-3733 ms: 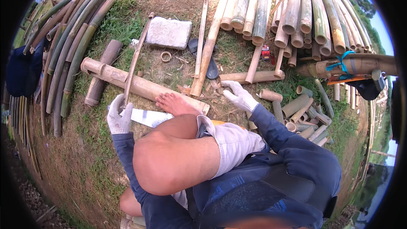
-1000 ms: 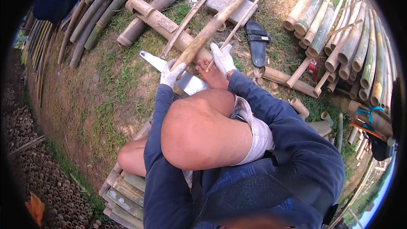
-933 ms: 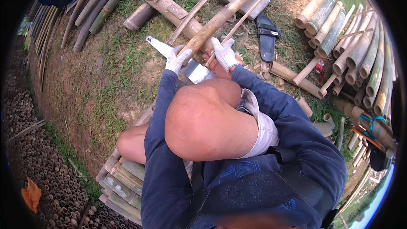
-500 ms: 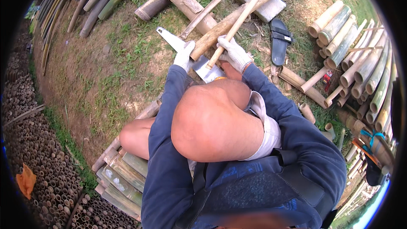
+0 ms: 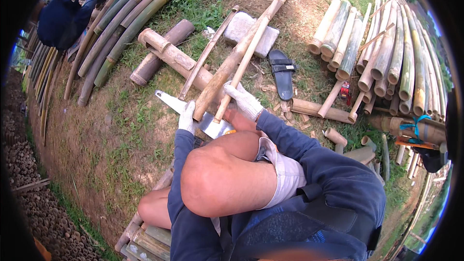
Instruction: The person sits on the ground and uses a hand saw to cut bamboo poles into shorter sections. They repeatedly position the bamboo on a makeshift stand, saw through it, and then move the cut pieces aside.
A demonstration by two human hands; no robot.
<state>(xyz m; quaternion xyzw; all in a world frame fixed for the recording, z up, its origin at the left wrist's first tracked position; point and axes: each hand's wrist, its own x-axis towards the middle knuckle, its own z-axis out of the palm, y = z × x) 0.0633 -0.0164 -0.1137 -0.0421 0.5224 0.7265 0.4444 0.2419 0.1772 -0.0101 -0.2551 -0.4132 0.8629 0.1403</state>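
My left hand (image 5: pixel 187 116), in a white knit glove, is closed at the near end of a thick bamboo pole (image 5: pixel 226 71), its fingers against the pole's side and partly hidden. My right hand (image 5: pixel 244 101), also gloved, is wrapped round a thinner bamboo stick (image 5: pixel 250 48) lying close beside the pole, both slanting away to the upper right. Under their near ends lies a handsaw (image 5: pixel 211 126), its blade passing beneath my left hand. Part of the saw is hidden by my bent leg. Behind the pole rests a larger bamboo log (image 5: pixel 186 61).
A split bamboo strip (image 5: pixel 208 54) leans on the log near a grey block (image 5: pixel 251 33). A black sandal (image 5: pixel 282 75) lies right of it. Stacked cut bamboo (image 5: pixel 382 53) stands at right, long poles (image 5: pixel 126 34) at upper left. Bamboo slats (image 5: pixel 147 241) are below me.
The view has shifted up and to the right, so the scene sits lower and further left. Both hands keep their places on the bamboo, and the saw stays beneath.
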